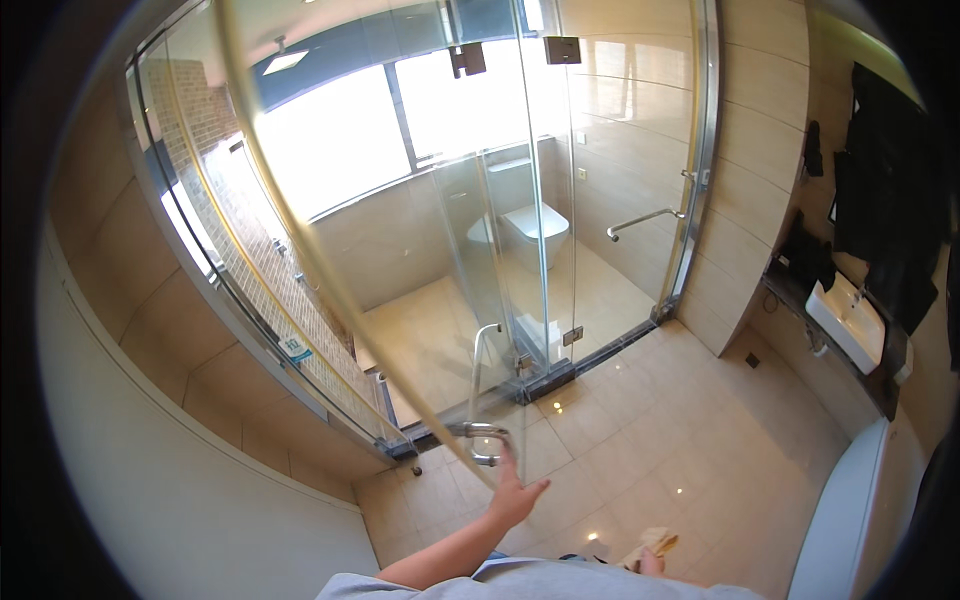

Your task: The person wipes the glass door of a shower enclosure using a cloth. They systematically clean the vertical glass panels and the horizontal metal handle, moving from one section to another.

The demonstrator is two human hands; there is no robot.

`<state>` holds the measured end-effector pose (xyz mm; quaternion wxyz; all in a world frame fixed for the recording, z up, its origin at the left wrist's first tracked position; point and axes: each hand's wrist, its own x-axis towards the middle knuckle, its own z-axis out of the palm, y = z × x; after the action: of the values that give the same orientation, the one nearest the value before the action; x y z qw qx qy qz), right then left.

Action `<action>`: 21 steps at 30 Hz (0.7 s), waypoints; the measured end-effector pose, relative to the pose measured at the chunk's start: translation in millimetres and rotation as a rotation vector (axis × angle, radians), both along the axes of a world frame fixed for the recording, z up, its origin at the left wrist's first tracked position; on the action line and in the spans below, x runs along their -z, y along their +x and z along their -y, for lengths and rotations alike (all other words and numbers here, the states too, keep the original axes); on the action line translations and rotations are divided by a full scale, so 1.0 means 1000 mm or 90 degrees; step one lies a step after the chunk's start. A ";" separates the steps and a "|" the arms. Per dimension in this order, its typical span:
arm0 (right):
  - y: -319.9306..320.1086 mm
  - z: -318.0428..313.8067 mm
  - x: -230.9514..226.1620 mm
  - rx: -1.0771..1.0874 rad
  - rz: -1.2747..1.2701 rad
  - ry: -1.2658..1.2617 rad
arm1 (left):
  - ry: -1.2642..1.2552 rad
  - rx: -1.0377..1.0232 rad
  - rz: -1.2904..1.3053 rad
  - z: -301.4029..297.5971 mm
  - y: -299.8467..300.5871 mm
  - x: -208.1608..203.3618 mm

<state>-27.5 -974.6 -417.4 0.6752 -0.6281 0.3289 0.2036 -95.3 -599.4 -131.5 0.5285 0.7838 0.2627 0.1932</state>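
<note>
My left hand reaches up to the curved metal handle of a glass door. One finger is stretched against the handle and the thumb points away from it, so the hand is not wrapped round the bar. That glass door stands swung out toward me, its pale edge strip running diagonally up to the left. Low in the picture, my right hand is closed on a pale yellow cloth. Part of that hand is hidden by the cloth and my grey shirt.
Behind the glass are a white toilet and a bright window. A second metal handle sits on the right glass panel. A dark stone sill edges the tiled floor. At the right, a white basin rests on a dark counter.
</note>
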 end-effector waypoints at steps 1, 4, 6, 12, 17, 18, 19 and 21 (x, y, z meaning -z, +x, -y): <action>0.000 -0.011 -0.005 -0.064 -0.002 -0.034 | -0.061 0.059 -0.010 0.008 -0.003 -0.010; 0.012 -0.063 -0.070 -0.267 0.006 -0.123 | -0.420 0.221 -0.012 0.018 -0.030 -0.061; 0.026 -0.090 -0.094 -0.416 0.052 -0.157 | -0.141 0.219 0.135 0.001 -0.048 -0.086; 0.051 -0.152 -0.122 -0.868 0.117 -0.300 | 0.201 0.099 0.233 -0.041 -0.009 -0.142; 0.033 -0.200 -0.181 -1.135 0.161 -0.561 | 0.135 0.262 0.300 -0.026 0.034 -0.118; 0.029 -0.204 -0.191 -1.129 0.146 -0.566 | 0.133 0.289 0.301 -0.026 0.037 -0.118; 0.029 -0.205 -0.188 -1.101 0.155 -0.554 | 0.131 0.316 0.302 -0.027 0.039 -0.118; 0.021 -0.200 -0.172 -1.046 0.172 -0.524 | 0.117 0.388 0.289 -0.037 0.045 -0.121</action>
<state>-6.6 -774.2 -245.3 0.0758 -0.8724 -0.2544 0.4105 -50.7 -562.1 -10.8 0.5338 0.8074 -0.1242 0.2184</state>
